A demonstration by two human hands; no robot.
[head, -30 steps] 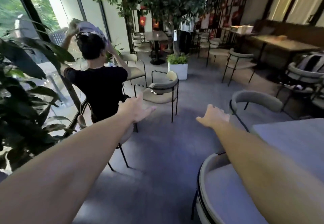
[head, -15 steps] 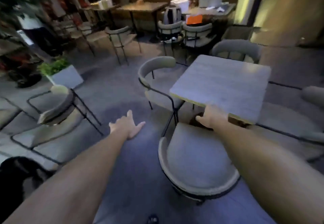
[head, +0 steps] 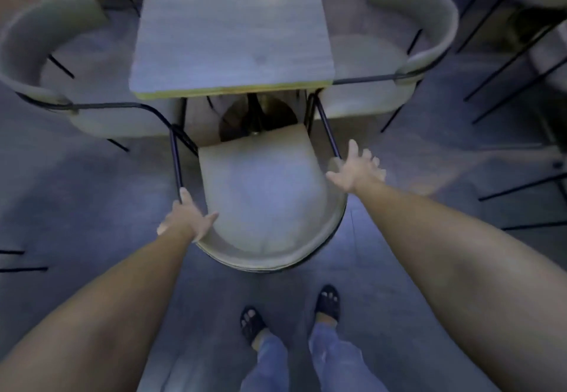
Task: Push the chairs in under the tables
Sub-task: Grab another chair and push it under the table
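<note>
L hand [head: 184, 218] on chair [head: 264, 195] back, R hand [head: 356, 170] open.

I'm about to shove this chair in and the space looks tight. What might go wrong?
The near chair has side chairs' black frames close at both front corners, left and right, so it may snag. The left hand lies on the backrest, but the right hand is open and looks not yet settled; pushing now may skew the chair.

Chair [head: 264, 201] before table [head: 230, 29] (chairs flanking)
</note>
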